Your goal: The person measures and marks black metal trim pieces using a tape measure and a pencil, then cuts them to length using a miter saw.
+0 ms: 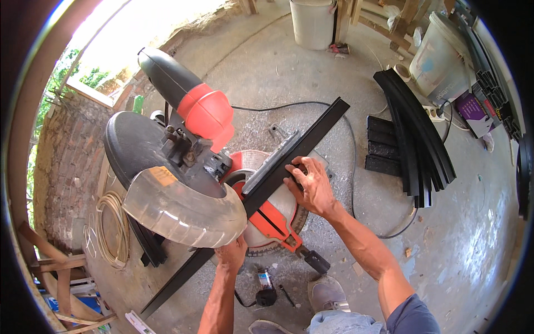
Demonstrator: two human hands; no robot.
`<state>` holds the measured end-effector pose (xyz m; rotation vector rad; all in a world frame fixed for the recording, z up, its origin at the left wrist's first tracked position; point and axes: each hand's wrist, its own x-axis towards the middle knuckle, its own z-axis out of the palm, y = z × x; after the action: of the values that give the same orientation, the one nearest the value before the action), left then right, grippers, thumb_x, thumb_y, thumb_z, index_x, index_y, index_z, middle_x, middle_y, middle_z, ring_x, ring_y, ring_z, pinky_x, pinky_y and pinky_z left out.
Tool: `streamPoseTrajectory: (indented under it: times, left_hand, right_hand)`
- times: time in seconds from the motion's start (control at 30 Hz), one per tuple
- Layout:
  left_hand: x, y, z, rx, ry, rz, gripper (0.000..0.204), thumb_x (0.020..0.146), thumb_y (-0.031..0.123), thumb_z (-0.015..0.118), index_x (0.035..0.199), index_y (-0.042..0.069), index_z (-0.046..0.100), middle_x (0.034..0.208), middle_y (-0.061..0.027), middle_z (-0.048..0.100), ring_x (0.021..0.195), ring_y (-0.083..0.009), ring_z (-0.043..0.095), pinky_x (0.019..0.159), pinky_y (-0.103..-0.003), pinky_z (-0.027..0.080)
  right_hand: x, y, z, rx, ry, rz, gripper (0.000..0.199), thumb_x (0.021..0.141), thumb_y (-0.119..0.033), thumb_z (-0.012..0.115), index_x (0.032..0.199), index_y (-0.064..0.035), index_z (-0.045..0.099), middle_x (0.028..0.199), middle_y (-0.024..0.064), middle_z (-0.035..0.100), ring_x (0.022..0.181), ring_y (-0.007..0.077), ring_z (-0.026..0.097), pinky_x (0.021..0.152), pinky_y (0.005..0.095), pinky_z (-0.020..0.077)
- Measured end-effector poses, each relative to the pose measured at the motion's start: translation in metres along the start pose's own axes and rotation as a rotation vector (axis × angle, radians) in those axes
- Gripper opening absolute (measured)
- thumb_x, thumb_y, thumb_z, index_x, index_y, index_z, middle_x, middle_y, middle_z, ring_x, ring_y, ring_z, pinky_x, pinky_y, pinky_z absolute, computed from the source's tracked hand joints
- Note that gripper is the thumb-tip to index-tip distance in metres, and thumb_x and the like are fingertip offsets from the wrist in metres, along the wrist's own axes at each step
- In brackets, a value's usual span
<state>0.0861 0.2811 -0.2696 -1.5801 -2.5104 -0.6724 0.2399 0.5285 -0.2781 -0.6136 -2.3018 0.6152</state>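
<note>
A red and black mitre saw (207,114) stands on the floor in front of me. Its clear, dusty blade guard (181,210) hides the blade. Across the saw's base, along the metal fence, lies a long black profile strip (318,129), running from upper right to lower left. My right hand (312,188) is closed on the strip to the right of the guard, fingers curled over its edge. Beneath the guard's lower edge is my left hand (231,254), next to the strip; the guard covers its fingers. The saw's red table arm (273,222) points toward my feet.
A tape measure (266,296) and a small dark stick (287,295) lie by my shoes. Black strips (414,128) and shorter pieces (382,139) are piled at right. A power cord (353,172) loops around the saw. Buckets (313,23) stand behind; coiled cable (111,229) lies left.
</note>
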Motion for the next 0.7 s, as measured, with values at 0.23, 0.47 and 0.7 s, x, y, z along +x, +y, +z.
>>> streamPoseTrajectory:
  times: [0.23,0.47,0.7]
  left_hand:
    - [-0.003,-0.002,0.001,0.043,-0.029,-0.007,0.038,0.084,0.017,0.077,0.121,0.010,0.070,0.125,-0.0146,0.064,0.123,-0.0390,0.053,0.108,-0.053,0.032]
    - [0.000,0.002,0.003,0.122,0.033,0.042,0.038,0.080,0.014,0.078,0.117,0.011,0.071,0.127,-0.0124,0.062,0.126,-0.0367,0.049,0.110,-0.057,0.025]
    - [0.006,0.008,-0.005,0.141,0.061,0.010,0.034,0.078,0.016,0.079,0.111,0.013,0.073,0.129,-0.0188,0.056,0.129,-0.0410,0.044,0.112,-0.061,0.022]
  right_hand:
    - [-0.001,0.000,0.004,0.013,0.003,-0.022,0.030,0.085,-0.017,0.073,0.110,-0.0026,0.068,0.113,0.0125,0.058,0.099,0.0305,0.058,0.088,0.0438,0.0457]
    - [0.018,-0.002,-0.014,0.138,0.132,-0.016,0.024,0.084,-0.015,0.075,0.103,-0.0019,0.067,0.104,0.0129,0.062,0.094,0.0301,0.063,0.081,0.0429,0.0497]
    - [0.232,-0.113,-0.166,0.119,0.668,-0.568,0.033,0.093,-0.028,0.062,0.105,0.0021,0.067,0.088,0.0153,0.069,0.073,0.0290,0.065,0.065,0.0390,0.0514]
